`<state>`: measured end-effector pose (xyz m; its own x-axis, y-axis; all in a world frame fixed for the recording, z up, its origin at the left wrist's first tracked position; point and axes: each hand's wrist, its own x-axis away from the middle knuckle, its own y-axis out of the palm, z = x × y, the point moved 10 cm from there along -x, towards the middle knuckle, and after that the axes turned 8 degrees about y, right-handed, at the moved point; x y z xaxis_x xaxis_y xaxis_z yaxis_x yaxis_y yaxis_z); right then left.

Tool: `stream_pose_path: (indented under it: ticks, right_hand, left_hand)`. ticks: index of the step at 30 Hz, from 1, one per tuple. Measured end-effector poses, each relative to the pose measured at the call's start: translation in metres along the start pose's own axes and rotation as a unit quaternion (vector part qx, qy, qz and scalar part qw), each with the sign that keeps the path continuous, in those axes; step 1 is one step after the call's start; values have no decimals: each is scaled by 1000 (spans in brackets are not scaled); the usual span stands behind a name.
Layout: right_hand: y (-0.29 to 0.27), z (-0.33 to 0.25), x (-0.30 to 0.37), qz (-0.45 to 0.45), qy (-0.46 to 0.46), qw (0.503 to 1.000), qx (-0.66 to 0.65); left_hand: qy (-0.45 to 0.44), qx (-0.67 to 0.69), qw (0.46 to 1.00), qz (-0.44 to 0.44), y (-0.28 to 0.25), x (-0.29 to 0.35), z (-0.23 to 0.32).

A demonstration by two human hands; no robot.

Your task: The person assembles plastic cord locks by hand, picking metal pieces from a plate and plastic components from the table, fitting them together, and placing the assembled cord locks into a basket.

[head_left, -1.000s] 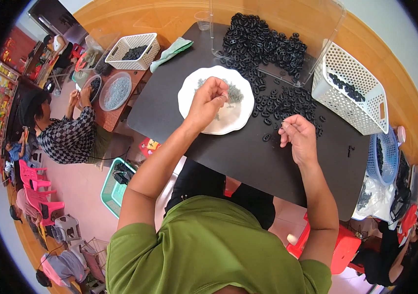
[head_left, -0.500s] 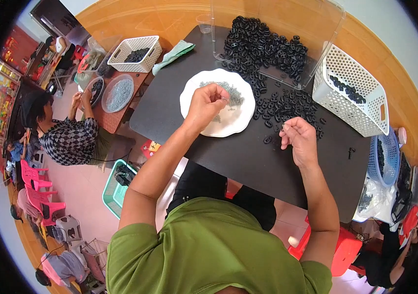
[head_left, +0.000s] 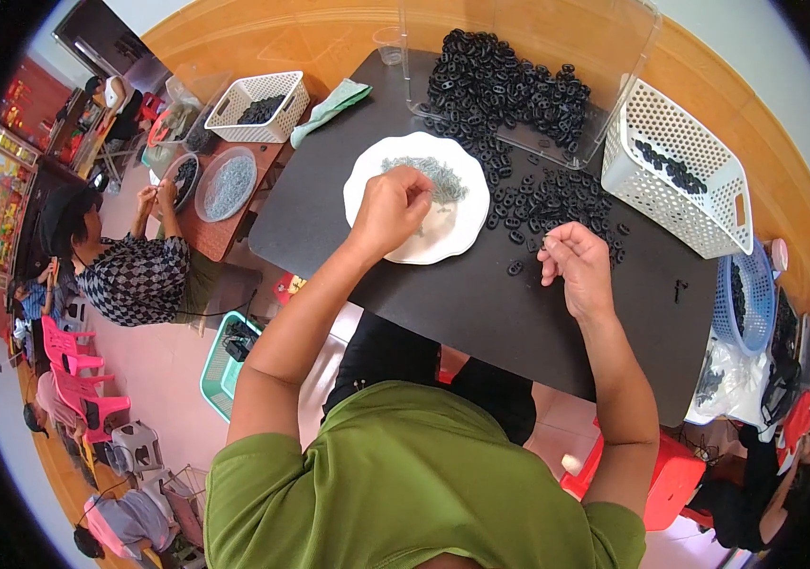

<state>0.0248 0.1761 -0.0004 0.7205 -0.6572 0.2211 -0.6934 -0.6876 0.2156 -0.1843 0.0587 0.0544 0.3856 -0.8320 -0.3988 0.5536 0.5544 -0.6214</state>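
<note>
My left hand [head_left: 389, 211] is over a white scalloped plate [head_left: 462, 226], its thumb and fingers pinched together. Whatever is between them is hidden. On the plate lies a heap of small grey screw-like pieces [head_left: 441, 176]. To the right, my right hand [head_left: 577, 267] hovers above the dark table [head_left: 481, 318] at the near edge of some loose black oval pieces [head_left: 557, 201] with holes. Its thumb and index finger pinch something too small to name. One black oval piece [head_left: 516, 267] lies apart, left of this hand.
A clear plastic bin [head_left: 618, 100] on its side spills more black pieces. Right of it stands a white perforated basket [head_left: 680, 216], with a blue basket [head_left: 756, 303] beyond. A green cloth [head_left: 331, 109] lies at the far left edge. Another person [head_left: 135, 275] works at a side table.
My left hand's fingers have turned inward, hiding the small piece seen at their tips before. The right hand keeps its pinch almost unmoved. The whole view has shifted slightly.
</note>
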Motion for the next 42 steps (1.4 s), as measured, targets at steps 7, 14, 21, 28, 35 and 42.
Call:
stream_pose_path:
  ticks: [7,14,21,28,35,42]
  right_hand:
    - [0,1,0,4,2,1000,12]
    - [-1,-2,2,9,-1,1000,14]
    - [17,-2,8,-43,15,998,-53]
    - [17,-14,13,-43,-42,998,-8]
    - [19,-20,18,-14,-95,993,64]
    - [16,-23,19,6,-99,993,61]
  left_hand:
    - [99,-187,977,14,-9,0,31]
    - [-38,98,994,-34,2,4,11]
    - [-184,549,813,-58,77,29,49]
    - [-210,606,767,-13,120,41,48]
    - [-185,618,764,-14,122,41,54]
    - [-186,621,761,-14,122,40,58]
